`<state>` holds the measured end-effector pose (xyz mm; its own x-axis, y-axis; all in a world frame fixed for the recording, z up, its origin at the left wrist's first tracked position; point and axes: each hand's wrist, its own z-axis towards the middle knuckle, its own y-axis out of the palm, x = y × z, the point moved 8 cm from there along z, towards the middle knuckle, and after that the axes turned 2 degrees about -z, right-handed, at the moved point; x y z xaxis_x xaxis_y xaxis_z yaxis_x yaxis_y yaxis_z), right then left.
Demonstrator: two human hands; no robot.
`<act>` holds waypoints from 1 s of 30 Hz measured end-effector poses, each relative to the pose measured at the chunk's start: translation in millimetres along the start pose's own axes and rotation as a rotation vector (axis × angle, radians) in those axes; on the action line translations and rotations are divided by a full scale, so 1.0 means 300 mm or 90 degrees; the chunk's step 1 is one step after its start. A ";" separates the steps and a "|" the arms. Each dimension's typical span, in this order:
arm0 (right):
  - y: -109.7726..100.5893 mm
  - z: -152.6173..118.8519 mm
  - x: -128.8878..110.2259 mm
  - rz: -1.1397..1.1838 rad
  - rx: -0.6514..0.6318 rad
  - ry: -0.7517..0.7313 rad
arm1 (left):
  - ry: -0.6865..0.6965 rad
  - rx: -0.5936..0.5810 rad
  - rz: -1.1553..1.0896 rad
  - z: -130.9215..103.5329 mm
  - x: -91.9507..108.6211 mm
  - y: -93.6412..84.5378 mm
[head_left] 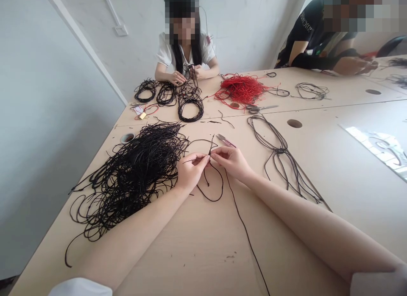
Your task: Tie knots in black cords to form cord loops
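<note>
Between my two hands is a thin black cord (221, 190), pinched at what looks like a small knot. My left hand (191, 171) grips it between thumb and forefinger from the left. From the right, the thumb and forefinger of my right hand (231, 160) close on the same spot. A loop of the cord hangs onto the table below my fingers, and one long strand runs toward the front edge. Just beyond my right hand lies a pair of thread snips (226, 140). A big tangled pile of black cords (140, 168) sits left of my left hand.
Right of my right arm lies a tied bundle of black cords (280, 151). Farther back are coiled black cords (190, 111), a red cord heap (243, 90) and scissors (254, 109). One person (187, 58) sits opposite handling cord; another person (313, 37) leans at the far right.
</note>
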<state>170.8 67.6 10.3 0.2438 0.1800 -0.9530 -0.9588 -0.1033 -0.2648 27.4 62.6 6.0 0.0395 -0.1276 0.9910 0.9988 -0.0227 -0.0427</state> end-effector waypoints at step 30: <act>-0.012 -0.005 0.016 0.001 0.046 0.018 | -0.039 0.011 -0.131 0.011 -0.038 -0.005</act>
<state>175.6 67.3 6.4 0.2452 0.1526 -0.9574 -0.9670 -0.0321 -0.2528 25.5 67.4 -4.7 -0.1648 -0.0619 0.9844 0.9862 -0.0249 0.1635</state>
